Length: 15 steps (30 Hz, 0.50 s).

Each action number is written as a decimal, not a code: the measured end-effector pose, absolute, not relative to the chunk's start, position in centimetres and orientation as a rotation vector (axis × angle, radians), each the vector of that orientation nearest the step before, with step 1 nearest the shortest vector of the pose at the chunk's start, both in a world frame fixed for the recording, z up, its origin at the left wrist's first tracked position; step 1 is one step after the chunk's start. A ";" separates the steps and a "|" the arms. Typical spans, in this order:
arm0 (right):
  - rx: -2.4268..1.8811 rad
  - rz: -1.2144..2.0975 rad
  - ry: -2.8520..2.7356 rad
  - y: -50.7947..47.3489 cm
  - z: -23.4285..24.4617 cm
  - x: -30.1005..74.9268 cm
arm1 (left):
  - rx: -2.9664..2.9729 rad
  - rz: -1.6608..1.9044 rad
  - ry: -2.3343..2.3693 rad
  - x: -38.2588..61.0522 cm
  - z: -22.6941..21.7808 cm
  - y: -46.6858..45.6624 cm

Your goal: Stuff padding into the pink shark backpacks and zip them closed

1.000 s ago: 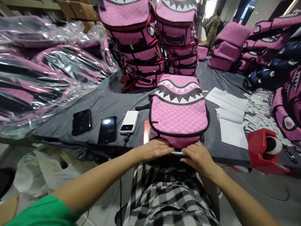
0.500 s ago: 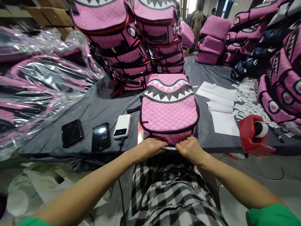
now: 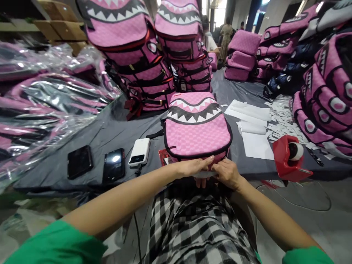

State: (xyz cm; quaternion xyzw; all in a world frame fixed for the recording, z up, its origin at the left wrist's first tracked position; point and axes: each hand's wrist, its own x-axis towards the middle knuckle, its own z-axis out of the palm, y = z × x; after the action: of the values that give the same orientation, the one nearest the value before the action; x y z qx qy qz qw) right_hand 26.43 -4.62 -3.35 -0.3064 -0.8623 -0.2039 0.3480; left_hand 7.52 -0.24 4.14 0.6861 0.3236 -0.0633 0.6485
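A pink checkered backpack with a black-and-white shark-tooth band lies front up at the table's near edge. My left hand grips its near end, thumb on top and fingertips showing underneath. Right beside it, my right hand is closed on the same end, near the right corner. Between the hands runs a pale, thin strip; whether it is plastic or part of the backpack I cannot tell. A flat red item sticks out from under the backpack's left side.
Left on the table are two black phones and a white power bank with a cable. On the right lie white papers, paper scraps and a red tape dispenser. Backpack stacks and plastic-wrapped bags stand around; people are behind.
My left hand has slid right along the backpack's near end, close to my right hand, and its fingers now show below. The right hand keeps its grip. The view has shifted slightly.
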 end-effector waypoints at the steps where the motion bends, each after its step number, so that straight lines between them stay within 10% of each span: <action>1: -0.834 -0.504 -2.233 -4.5 -3.5 26.5 | 1.562 -0.105 0.693 7.3 4.1 -0.4; 15: -1.480 0.680 -1.448 -15.4 -0.2 26.2 | 1.874 0.134 0.625 7.2 1.5 -2.4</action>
State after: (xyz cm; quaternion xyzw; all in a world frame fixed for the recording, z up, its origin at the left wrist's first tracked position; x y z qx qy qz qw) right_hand 26.20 -15.43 -0.23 -0.6021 -0.5889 0.2765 0.4628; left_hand 7.17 -2.38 1.53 0.7913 0.2640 0.0566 0.5486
